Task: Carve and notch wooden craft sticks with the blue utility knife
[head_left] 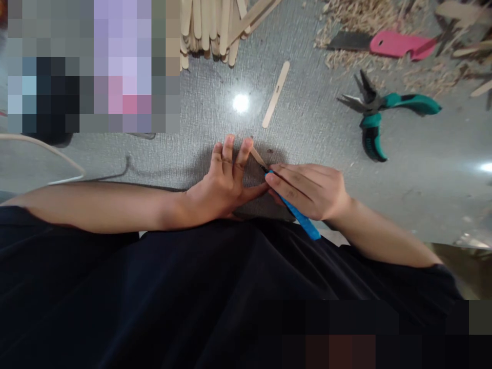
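A wooden stick (258,155) lies slanted on the grey table, between my two hands. My left hand (230,177) presses beside it, the index fingertip on its upper end and the thumb stretched toward its lower end; the other fingers are spread. In my right hand (307,188) is a blue-handled cutter (303,220), gripped near its front, its dark tip touching the stick. Another stick (275,95), with a small hole near its middle, lies farther forward, touched by neither hand. The lower end of the held-down stick is hidden by my fingers.
A pile of wooden sticks (207,25) lies at the top centre. Green-handled pliers (372,105) rest open at the right. Behind them are a pink-handled knife (400,45) and wood shavings (357,18). A white cable (49,146) curves at the left.
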The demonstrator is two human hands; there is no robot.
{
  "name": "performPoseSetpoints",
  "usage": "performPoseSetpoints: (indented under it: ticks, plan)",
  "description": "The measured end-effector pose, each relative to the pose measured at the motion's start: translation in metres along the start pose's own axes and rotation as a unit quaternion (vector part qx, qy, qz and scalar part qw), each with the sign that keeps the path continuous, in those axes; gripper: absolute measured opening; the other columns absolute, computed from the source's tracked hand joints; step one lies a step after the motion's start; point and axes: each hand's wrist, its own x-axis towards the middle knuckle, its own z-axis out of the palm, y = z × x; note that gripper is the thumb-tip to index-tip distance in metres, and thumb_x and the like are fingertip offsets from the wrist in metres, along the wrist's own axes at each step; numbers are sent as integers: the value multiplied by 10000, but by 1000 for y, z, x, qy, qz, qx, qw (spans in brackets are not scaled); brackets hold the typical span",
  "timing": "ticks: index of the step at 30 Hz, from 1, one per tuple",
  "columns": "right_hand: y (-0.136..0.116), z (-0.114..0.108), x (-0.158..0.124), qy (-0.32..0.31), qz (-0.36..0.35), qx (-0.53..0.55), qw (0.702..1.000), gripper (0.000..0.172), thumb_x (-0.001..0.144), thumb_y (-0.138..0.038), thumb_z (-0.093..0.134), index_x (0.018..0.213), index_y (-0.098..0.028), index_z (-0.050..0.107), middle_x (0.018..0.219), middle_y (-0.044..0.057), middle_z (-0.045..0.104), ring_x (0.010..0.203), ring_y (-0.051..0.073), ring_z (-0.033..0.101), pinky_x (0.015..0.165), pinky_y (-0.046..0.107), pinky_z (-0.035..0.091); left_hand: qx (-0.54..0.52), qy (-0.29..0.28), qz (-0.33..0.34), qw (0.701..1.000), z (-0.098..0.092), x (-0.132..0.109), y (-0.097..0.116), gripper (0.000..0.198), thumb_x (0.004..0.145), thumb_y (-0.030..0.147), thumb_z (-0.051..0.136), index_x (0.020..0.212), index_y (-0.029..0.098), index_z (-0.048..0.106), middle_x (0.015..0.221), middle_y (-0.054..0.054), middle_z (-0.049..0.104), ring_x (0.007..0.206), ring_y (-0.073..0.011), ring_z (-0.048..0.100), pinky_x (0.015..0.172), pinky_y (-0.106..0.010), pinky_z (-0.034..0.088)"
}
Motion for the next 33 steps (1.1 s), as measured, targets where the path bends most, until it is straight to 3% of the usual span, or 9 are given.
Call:
performPoseSetpoints:
  ticks: [4,6,10,18,23,29,33]
  plan:
    - [-1,-2,3,-3,-11,-10,1000,296,1146,-175,831,1431,-110,791,1259,182,930,1136,272,915,909,355,748,-26,38,-29,998,4,1,4,1242,1122,672,800,1991,299,-6,1911,-424,336,1717,-701,383,1257,-943,527]
    - [-1,-2,2,-4,-7,-13,1000,312,1146,-173,829,1449,-115,784,1258,172,930,1135,266,911,905,350,743,-35,51,-38,997,5,0,5,1108,1199,535,722,1991,295,-15,1901,-413,345,1716,-681,379,1253,-940,531]
    - [-2,-1,2,-2,-3,-16,1000,315,1154,-173,820,1453,-88,768,1243,170,928,1125,256,901,908,347,739,-30,49,-39,998,4,-1,3,1098,1217,409,706,1981,327,-78,1895,-402,345,1706,-660,372,1252,-914,553]
    - [-2,-1,3,3,-2,-20,1000,273,1150,-166,821,1415,-104,796,1225,162,930,1093,246,898,874,341,724,-51,18,-37,998,-3,-2,-2,1126,1211,391,724,1974,380,-105,1960,-326,216,1743,-595,306,1341,-881,492]
    - [-2,-2,-1,-24,19,-4,1000,332,1158,-177,807,1489,-199,800,1338,127,929,1165,264,910,897,355,741,-61,19,-23,998,-4,-2,-1,1204,1194,423,760,1947,428,-179,1953,-343,202,1727,-626,298,1314,-913,494]
    - [-1,-4,-2,-31,9,-3,999,319,1177,-183,781,1496,-173,774,1335,153,927,1168,265,912,903,360,751,-71,44,-32,996,2,-3,-3,1143,1208,431,727,1966,408,-128,1954,-344,276,1731,-642,318,1305,-913,514]
    - [0,-4,-1,-26,12,0,1000,348,1187,-185,765,1532,-153,739,1327,151,926,1173,265,908,895,363,749,-83,41,-48,994,3,-3,-2,1069,1226,457,682,1981,376,-71,1969,-329,239,1759,-621,297,1334,-907,486]
